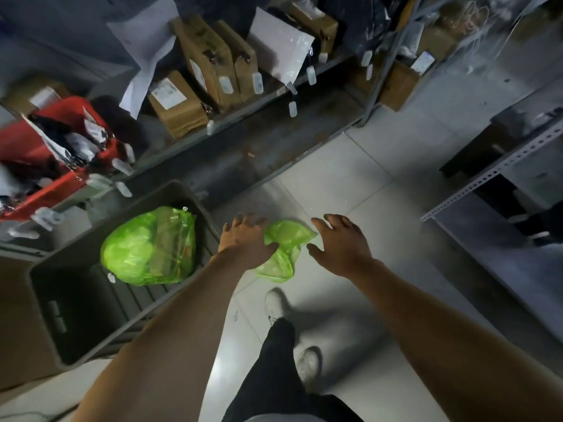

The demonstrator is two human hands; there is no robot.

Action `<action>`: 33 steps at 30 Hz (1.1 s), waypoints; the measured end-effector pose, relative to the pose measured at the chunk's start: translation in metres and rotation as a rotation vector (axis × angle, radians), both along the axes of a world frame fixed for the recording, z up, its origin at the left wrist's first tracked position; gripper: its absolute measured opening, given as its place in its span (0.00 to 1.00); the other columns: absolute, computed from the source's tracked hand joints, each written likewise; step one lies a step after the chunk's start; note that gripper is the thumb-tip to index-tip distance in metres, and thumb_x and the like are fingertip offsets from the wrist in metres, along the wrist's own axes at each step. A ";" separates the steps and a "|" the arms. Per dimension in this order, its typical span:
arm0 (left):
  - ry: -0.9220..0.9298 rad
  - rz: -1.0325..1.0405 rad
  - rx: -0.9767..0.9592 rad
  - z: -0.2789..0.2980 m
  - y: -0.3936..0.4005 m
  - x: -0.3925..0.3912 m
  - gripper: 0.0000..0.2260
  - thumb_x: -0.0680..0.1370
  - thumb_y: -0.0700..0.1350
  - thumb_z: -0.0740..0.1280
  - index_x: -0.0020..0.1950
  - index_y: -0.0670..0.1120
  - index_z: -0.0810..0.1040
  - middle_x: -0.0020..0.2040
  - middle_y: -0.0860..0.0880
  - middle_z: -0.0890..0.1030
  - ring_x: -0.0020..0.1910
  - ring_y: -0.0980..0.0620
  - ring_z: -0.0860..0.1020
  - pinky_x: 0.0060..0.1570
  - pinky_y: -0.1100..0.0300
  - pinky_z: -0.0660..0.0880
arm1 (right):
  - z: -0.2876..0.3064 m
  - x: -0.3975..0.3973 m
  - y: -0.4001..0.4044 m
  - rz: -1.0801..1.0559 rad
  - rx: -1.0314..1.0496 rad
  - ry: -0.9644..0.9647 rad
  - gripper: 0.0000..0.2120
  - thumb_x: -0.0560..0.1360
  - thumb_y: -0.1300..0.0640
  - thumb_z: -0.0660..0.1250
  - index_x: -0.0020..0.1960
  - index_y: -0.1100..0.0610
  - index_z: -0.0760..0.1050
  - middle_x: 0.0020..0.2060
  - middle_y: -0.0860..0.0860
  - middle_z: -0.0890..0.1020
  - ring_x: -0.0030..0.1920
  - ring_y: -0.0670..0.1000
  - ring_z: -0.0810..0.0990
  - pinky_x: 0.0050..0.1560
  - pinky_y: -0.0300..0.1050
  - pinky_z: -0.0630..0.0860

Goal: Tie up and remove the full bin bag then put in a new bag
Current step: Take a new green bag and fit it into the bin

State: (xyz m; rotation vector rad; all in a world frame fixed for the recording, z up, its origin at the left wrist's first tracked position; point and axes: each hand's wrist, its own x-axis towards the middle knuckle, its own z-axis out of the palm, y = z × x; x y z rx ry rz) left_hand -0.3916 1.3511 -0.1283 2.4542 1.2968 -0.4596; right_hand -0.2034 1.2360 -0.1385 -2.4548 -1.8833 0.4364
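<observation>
A full bright green plastic bag (149, 248) sits inside a dark grey plastic bin (76, 315) on the person's left. Its top looks bunched up, but I cannot tell if it is tied. It is not out of the bin yet.

The left hand (245, 240) holds a small crumpled green plastic bag (281, 251), with the thumb pinching one side of it. This looks like the new bag. It hangs in the air above the pale tiled floor (350, 184), just beside the bin. The right hand (339, 245) has its fingers spread wide and holds nothing. It is near the other side of the small bag and reaches toward it.

I think the step now is to open up the new bag. To do it well, the right hand should pinch the loose edge across from the left thumb. Then both hands can pull apart gently and give it a shake so air gets in. Thin plastic sticks to itself, so rubbing the two layers between finger and thumb should help find the mouth. Pulling too hard could tear it.

The full bag has to come out first, or the new one will not fit. Metal shelves with brown cardboard boxes (210, 65) stand behind the bin.
</observation>
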 end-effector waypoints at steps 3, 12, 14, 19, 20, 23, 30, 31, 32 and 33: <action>0.017 -0.001 -0.032 -0.027 0.019 0.008 0.32 0.73 0.65 0.62 0.73 0.52 0.65 0.73 0.47 0.67 0.72 0.42 0.64 0.69 0.44 0.64 | -0.022 0.009 0.019 -0.004 -0.053 0.012 0.30 0.73 0.40 0.62 0.72 0.50 0.65 0.69 0.54 0.70 0.70 0.57 0.66 0.67 0.52 0.65; 0.070 0.020 -0.085 -0.122 0.064 0.034 0.32 0.74 0.63 0.64 0.75 0.52 0.63 0.77 0.46 0.61 0.74 0.40 0.61 0.70 0.45 0.62 | -0.107 0.037 0.074 0.008 -0.153 0.052 0.30 0.75 0.41 0.61 0.74 0.50 0.62 0.71 0.55 0.68 0.71 0.57 0.64 0.68 0.53 0.63; 0.086 0.032 -0.087 -0.148 0.072 0.041 0.32 0.75 0.63 0.64 0.75 0.52 0.63 0.75 0.46 0.64 0.73 0.41 0.62 0.69 0.45 0.63 | -0.133 0.045 0.087 0.023 -0.157 0.055 0.30 0.75 0.42 0.60 0.74 0.51 0.62 0.71 0.55 0.68 0.71 0.58 0.64 0.67 0.53 0.63; 0.104 0.102 -0.094 -0.232 0.090 0.062 0.31 0.75 0.62 0.64 0.74 0.51 0.64 0.75 0.45 0.64 0.73 0.41 0.63 0.69 0.45 0.64 | -0.219 0.064 0.115 0.063 -0.160 0.063 0.30 0.75 0.42 0.61 0.74 0.51 0.62 0.72 0.55 0.68 0.71 0.58 0.64 0.68 0.52 0.63; 0.114 0.115 -0.089 -0.252 0.092 0.066 0.31 0.75 0.62 0.64 0.74 0.51 0.63 0.75 0.45 0.63 0.73 0.41 0.62 0.69 0.45 0.64 | -0.240 0.067 0.120 0.080 -0.165 0.072 0.30 0.75 0.42 0.61 0.74 0.51 0.62 0.72 0.55 0.67 0.71 0.58 0.64 0.68 0.53 0.63; 0.126 0.147 -0.086 -0.315 0.100 0.078 0.31 0.75 0.62 0.64 0.74 0.50 0.64 0.75 0.44 0.63 0.73 0.40 0.62 0.69 0.46 0.63 | -0.303 0.077 0.131 0.134 -0.164 0.094 0.30 0.75 0.42 0.61 0.74 0.51 0.63 0.72 0.56 0.68 0.70 0.58 0.65 0.68 0.53 0.65; 0.146 0.244 -0.121 -0.453 0.093 0.088 0.30 0.74 0.58 0.66 0.74 0.51 0.64 0.75 0.46 0.63 0.71 0.41 0.64 0.65 0.47 0.65 | -0.435 0.083 0.138 0.219 -0.206 0.083 0.31 0.75 0.43 0.61 0.75 0.52 0.60 0.74 0.56 0.64 0.72 0.58 0.62 0.71 0.55 0.63; 0.161 0.255 -0.128 -0.468 0.093 0.086 0.30 0.75 0.58 0.66 0.74 0.51 0.64 0.75 0.46 0.63 0.71 0.41 0.64 0.66 0.47 0.65 | -0.452 0.083 0.139 0.234 -0.205 0.077 0.31 0.76 0.43 0.61 0.75 0.52 0.60 0.74 0.56 0.64 0.72 0.58 0.62 0.70 0.55 0.63; 0.168 0.269 -0.136 -0.483 0.093 0.084 0.29 0.75 0.57 0.66 0.74 0.51 0.64 0.75 0.46 0.62 0.71 0.41 0.64 0.66 0.47 0.64 | -0.467 0.083 0.140 0.247 -0.201 0.074 0.31 0.76 0.43 0.61 0.75 0.52 0.61 0.73 0.56 0.65 0.72 0.58 0.63 0.70 0.54 0.63; 0.169 0.285 -0.144 -0.497 0.094 0.082 0.29 0.75 0.56 0.66 0.74 0.50 0.64 0.75 0.46 0.62 0.72 0.41 0.63 0.66 0.47 0.64 | -0.482 0.082 0.142 0.256 -0.201 0.071 0.31 0.76 0.43 0.60 0.75 0.52 0.61 0.73 0.56 0.65 0.72 0.58 0.63 0.70 0.54 0.63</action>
